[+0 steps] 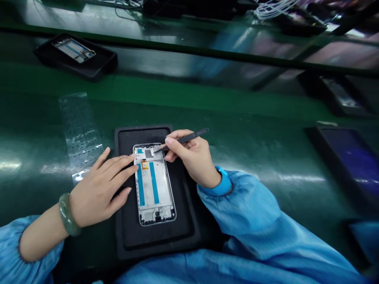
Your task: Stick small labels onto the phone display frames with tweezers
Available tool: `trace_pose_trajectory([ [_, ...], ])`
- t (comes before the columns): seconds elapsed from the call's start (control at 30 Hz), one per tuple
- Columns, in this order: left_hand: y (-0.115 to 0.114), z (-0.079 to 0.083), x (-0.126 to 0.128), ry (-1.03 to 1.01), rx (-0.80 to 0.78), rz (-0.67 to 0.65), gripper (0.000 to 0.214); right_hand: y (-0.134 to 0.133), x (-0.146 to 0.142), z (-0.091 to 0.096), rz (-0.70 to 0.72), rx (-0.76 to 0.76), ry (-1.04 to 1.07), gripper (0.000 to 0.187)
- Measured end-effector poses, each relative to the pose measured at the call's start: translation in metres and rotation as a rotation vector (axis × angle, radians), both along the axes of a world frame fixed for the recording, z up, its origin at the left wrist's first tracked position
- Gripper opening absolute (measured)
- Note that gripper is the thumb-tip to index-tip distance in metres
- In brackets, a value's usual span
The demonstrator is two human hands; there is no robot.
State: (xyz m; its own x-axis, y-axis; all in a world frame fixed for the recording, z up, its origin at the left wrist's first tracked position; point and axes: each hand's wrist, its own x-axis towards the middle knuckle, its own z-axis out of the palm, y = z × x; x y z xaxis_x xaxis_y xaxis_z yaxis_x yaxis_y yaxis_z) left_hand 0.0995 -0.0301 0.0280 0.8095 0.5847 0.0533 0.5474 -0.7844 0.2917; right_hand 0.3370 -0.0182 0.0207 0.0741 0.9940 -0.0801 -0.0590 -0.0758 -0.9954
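A phone frame (162, 185) with two long blue strips and a small orange flex piece lies face up on a black tray (185, 232). My right hand (194, 156) grips a pair of dark tweezers (192, 136), whose tips reach the upper part of the frame, near a dark grey patch. Whether the tips hold anything is too small to tell. My left hand (102, 187) is open, fingers stretched out, with fingertips touching the left edge of the frame.
Left of the tray lies a clear plastic sheet (81, 134). Another black tray (91, 71) with a phone frame (74, 50) sits at the back left. More dark trays (308, 138) stand at the right, blurred. White cables (275, 8) lie at the top.
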Motion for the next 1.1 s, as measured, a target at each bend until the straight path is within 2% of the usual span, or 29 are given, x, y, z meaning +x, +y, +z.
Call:
trace_pose_trajectory([
  [0.17, -0.024, -0.001, 0.005, -0.046, 0.02, 0.026, 0.04, 0.001, 0.002, 0.005, 0.109, -0.095, 0.052, 0.026],
  [0.3, -0.036, 0.002, 0.011, -0.106, 0.068, 0.064, 0.029, 0.001, -0.004, 0.005, 0.071, -0.092, 0.092, 0.026],
  [0.4, -0.029, 0.007, 0.014, -0.093, 0.053, 0.071, 0.027, -0.001, -0.011, 0.004, 0.043, -0.073, 0.059, 0.024],
  [0.5, -0.011, 0.009, 0.016, -0.034, 0.069, 0.06, 0.03, -0.004, -0.017, 0.003, 0.015, -0.029, -0.002, 0.022],
  [0.67, 0.011, 0.002, 0.017, 0.019, 0.077, 0.049, 0.031, -0.009, -0.021, 0.0, -0.056, 0.026, -0.086, 0.019],
  [0.83, 0.012, -0.005, 0.013, 0.011, 0.04, 0.051, 0.032, -0.011, -0.021, -0.002, -0.021, 0.049, -0.145, 0.016],
  [1.1, 0.011, -0.005, 0.013, 0.026, 0.032, 0.064, 0.034, -0.011, -0.021, -0.004, 0.005, 0.108, -0.233, 0.013],
])
